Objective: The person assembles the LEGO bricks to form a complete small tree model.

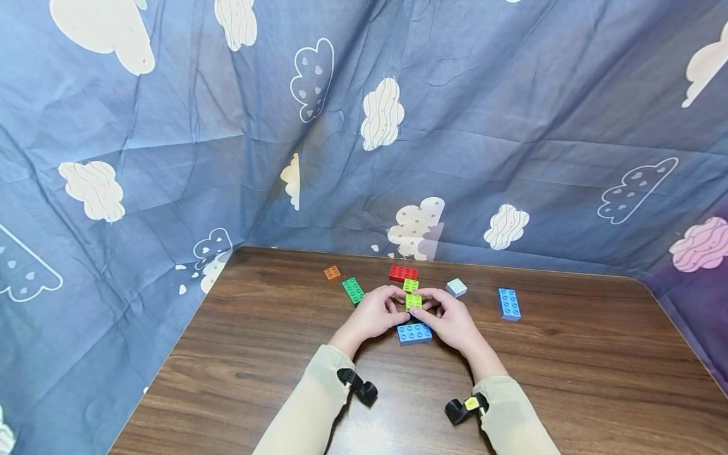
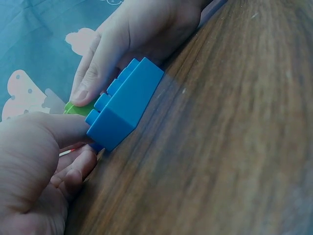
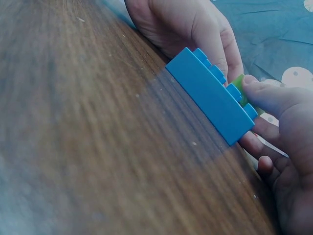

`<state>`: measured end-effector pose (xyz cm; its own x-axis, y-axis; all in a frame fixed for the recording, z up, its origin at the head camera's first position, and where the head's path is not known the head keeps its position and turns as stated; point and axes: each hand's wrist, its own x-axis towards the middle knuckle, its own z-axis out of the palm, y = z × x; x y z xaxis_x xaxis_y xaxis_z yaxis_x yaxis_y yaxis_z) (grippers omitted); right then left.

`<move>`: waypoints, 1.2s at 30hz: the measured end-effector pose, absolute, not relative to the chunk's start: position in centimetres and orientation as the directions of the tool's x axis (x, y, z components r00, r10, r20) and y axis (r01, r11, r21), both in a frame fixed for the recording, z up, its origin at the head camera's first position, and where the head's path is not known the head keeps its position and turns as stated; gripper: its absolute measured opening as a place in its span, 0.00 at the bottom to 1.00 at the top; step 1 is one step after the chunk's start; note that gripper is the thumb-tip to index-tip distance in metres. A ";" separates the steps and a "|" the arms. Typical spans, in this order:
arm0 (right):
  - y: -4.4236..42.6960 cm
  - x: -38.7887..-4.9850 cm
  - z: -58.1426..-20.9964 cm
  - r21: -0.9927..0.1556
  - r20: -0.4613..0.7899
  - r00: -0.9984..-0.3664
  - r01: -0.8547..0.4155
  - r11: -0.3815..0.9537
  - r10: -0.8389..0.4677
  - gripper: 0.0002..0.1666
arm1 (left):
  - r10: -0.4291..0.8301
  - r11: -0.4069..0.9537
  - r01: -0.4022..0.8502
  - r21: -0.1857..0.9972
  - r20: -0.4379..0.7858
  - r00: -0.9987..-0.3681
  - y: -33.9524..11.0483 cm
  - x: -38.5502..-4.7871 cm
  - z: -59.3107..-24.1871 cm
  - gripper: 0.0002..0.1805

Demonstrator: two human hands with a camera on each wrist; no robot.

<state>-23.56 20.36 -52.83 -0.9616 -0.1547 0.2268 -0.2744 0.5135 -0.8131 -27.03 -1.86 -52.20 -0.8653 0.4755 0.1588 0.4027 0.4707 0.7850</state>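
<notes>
In the head view a lime green brick [image 1: 413,301] is held between the left hand [image 1: 375,313] and the right hand [image 1: 449,317], the fingers and thumbs of both curled round it. Something dark blue shows just under it, mostly hidden by the fingers. A second lime brick [image 1: 411,285] lies right behind, beyond the fingertips. On the near side of the hands a blue brick [image 1: 414,333] rests on the table; both wrist views show this blue brick [image 2: 124,105] [image 3: 210,95] in front of the fingers, studs toward the hands.
Behind the hands lie a red brick [image 1: 403,273], an orange brick [image 1: 332,272] and a green brick [image 1: 353,291]. To the right are a pale blue brick [image 1: 456,287] and another blue brick [image 1: 509,304]. A cloud-patterned cloth [image 1: 341,177] hangs behind the wooden table [image 1: 256,354].
</notes>
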 end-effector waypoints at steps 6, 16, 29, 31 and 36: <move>20.3 -23.6 -52.8 -0.804 0.225 -0.962 -0.271 0.529 -0.152 0.20 | 0.473 0.474 0.398 0.786 0.154 -0.868 -1.9 -27.0 -52.3 0.19; 20.4 -23.6 -52.7 -0.786 0.244 -0.957 -0.291 0.545 -0.160 0.20 | 0.475 0.476 0.403 0.782 0.157 -0.866 -2.0 -27.1 -52.5 0.19; 20.4 -23.7 -52.8 -0.793 0.234 -0.961 -0.275 0.544 -0.144 0.20 | 0.481 0.476 0.413 0.777 0.163 -0.861 -1.9 -27.2 -52.4 0.19; 20.5 -23.7 -52.8 -0.795 0.236 -0.961 -0.276 0.541 -0.144 0.20 | 0.482 0.475 0.414 0.776 0.164 -0.861 -1.9 -27.2 -52.4 0.19; 20.5 -23.7 -52.8 -0.804 0.250 -0.956 -0.292 0.519 -0.151 0.19 | 0.478 0.473 0.410 0.779 0.164 -0.863 -1.8 -27.1 -52.3 0.19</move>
